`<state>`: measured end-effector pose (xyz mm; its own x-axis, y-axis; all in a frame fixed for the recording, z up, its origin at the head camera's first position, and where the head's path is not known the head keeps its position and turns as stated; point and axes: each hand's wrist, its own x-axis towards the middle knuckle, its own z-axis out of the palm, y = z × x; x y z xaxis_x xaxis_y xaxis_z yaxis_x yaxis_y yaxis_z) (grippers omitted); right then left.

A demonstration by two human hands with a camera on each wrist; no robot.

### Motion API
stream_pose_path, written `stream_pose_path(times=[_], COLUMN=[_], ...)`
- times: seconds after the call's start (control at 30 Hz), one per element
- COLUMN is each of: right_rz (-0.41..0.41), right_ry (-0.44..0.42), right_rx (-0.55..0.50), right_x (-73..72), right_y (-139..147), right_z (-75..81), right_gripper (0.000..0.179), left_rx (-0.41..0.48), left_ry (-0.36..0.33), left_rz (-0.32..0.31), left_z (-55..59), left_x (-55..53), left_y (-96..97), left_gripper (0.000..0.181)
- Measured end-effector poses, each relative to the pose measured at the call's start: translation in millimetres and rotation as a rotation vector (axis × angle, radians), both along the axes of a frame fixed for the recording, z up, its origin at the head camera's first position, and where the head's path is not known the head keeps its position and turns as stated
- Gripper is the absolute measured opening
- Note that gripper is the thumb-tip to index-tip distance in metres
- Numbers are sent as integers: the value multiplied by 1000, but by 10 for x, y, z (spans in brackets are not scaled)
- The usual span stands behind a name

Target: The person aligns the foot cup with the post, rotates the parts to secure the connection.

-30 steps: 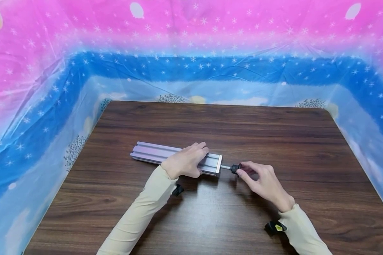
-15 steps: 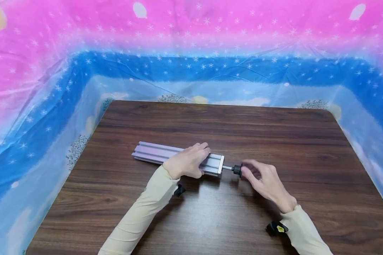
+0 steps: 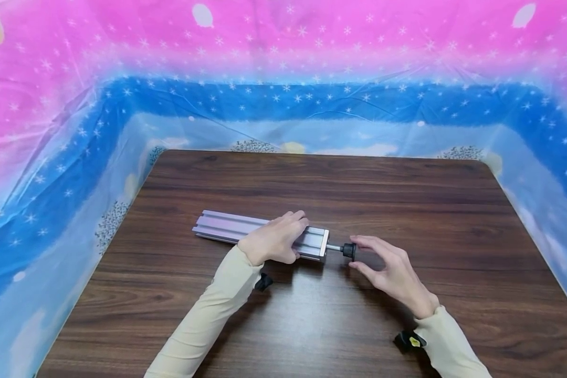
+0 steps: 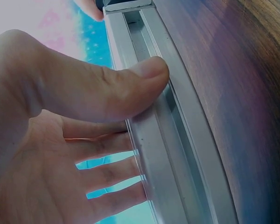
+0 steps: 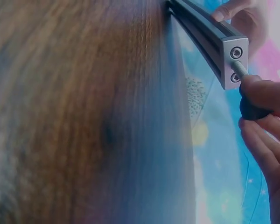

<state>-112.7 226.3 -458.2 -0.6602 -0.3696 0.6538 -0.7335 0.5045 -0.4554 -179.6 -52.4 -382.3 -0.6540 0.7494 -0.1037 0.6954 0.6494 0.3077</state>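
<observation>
A silver slotted aluminium profile (image 3: 227,223) lies on the table, an end plate with two screw heads (image 5: 236,52) closing its right end. From that plate sticks a metal threaded rod (image 3: 334,247) with a black knob (image 3: 349,251) at its tip. My left hand (image 3: 276,239) grips the profile near its right half, thumb on the near slotted face (image 4: 151,144) and fingers at the far side. My right hand (image 3: 392,268) is around the knob, thumb and fingers spread apart on either side of it. In the right wrist view the thumb overlaps the knob.
The dark wood-grain table (image 3: 312,184) extends around the profile. Behind and beside it hangs a pink and blue snowflake-print cloth (image 3: 288,100). A black strap device (image 3: 410,340) sits at the right wrist, another (image 3: 264,282) at the left.
The right thumb and fingers have spread from pinching the knob to standing apart around it. My left hand and the profile stay in place.
</observation>
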Motion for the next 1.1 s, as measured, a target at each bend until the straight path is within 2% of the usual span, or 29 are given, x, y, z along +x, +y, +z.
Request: stream_pose_path(times=[0.23, 0.53, 0.7, 0.8, 0.9, 1.1], right_rz=[-79, -144, -179, -181, -157, -44], right_ry=[-159, -261, -334, -356, -342, -193], right_rx=[48, 61, 63, 89, 115, 96], right_x=[40, 32, 23, 19, 28, 41], right_y=[14, -5, -14, -15, -6, 7], right_z=[-3, -18, -7, 8, 16, 12], right_gripper=[52, 21, 13, 16, 22, 67], left_rx=[-12, -6, -7, -12, -12, -11], left_ry=[7, 14, 11, -1, -12, -7], left_rz=[-1, 2, 2, 5, 8, 6], left_z=[-12, -25, -23, -12, -6, -4], left_x=[-1, 5, 5, 7, 9, 5], left_y=[-1, -3, 1, -3, -7, -10], left_gripper=[53, 55, 56, 56, 55, 55])
